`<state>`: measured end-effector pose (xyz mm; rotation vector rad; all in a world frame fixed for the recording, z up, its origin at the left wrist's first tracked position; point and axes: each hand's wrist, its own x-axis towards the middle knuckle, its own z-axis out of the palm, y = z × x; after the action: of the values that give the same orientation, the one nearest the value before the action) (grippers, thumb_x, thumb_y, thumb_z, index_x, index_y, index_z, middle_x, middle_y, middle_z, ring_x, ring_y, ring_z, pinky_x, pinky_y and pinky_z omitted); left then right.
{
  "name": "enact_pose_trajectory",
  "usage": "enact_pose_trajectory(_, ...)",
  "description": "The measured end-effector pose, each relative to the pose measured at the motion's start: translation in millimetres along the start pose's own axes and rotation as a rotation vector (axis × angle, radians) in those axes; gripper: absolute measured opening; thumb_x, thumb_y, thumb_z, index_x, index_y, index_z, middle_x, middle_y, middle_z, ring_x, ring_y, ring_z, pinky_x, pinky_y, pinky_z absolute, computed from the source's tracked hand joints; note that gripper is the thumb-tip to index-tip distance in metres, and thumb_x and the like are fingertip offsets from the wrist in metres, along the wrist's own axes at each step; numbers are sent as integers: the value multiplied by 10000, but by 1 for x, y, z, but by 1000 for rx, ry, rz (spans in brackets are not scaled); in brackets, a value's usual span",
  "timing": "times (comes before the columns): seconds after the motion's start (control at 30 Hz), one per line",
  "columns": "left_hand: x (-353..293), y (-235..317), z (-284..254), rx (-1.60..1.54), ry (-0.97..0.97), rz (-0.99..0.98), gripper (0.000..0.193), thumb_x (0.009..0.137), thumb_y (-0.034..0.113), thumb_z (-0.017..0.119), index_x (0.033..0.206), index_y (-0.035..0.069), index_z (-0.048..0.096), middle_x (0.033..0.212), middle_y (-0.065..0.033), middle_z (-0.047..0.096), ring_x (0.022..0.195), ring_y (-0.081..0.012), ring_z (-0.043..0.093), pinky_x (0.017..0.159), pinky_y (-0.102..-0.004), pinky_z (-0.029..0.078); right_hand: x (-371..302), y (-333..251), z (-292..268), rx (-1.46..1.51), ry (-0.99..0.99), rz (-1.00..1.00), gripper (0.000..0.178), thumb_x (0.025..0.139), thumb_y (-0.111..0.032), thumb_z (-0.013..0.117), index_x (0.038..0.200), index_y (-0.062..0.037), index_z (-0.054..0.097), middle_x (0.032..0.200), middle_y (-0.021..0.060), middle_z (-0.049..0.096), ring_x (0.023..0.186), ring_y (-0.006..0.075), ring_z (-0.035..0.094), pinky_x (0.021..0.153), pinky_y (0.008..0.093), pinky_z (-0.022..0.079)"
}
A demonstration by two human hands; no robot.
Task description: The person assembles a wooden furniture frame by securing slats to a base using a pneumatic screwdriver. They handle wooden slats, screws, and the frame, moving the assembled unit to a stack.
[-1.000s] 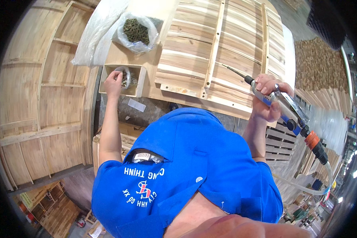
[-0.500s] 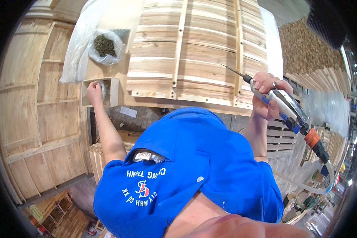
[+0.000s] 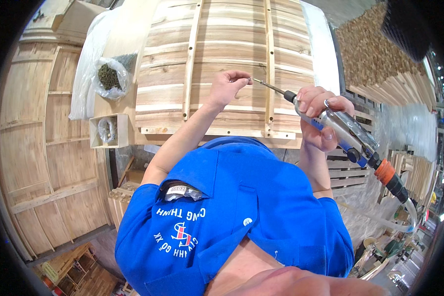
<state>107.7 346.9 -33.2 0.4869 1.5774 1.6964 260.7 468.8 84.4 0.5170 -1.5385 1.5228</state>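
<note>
My right hand [image 3: 323,116] is wrapped round an air screwdriver [image 3: 350,135], white and blue with an orange hose coupling. Its long thin bit [image 3: 274,88] points to the left over a slatted wooden panel [image 3: 232,54]. At the bit's tip, my left hand [image 3: 227,88] pinches what looks like a small screw [image 3: 250,79], mostly hidden by the fingertips. Light wooden strips [image 3: 270,64] with dark holes run across the panel's slats. To the left, a small wooden box [image 3: 124,133] holds a clear plastic bag with small pieces in it.
A plastic bag of dark small pieces [image 3: 109,78] lies beyond the box. A clear air hose [image 3: 380,224] trails from the screwdriver on the right. Large framed wooden panels [image 3: 27,148] stand at the left, and stacked wood strips [image 3: 365,44] at the far right.
My left hand has come out of the small box and moved right to the screwdriver bit's tip. My right hand has shifted slightly left with the screwdriver. The whole view has shifted a little.
</note>
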Motion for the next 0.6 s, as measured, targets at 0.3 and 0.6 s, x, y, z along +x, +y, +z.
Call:
enact_pose_trajectory(0.3, 40, 5, 45, -11, -6, -71, 181, 835, 54, 562, 1001, -2, 605, 841, -66, 666, 473, 3, 358, 410, -160, 283, 8, 24, -52, 38, 125, 113, 443, 783, -335, 655, 1035, -46, 435, 707, 90, 532, 676, 205, 525, 684, 389, 434)
enact_pose_trajectory(0.6, 94, -10, 70, -72, -59, -120, 261, 846, 53, 524, 1101, 11, 565, 901, -82, 657, 471, 2, 343, 400, -158, 269, 16, 87, -98, 53, 150, 273, 450, 785, -276, 662, 1066, -36, 404, 718, 82, 519, 696, 194, 520, 715, 389, 440)
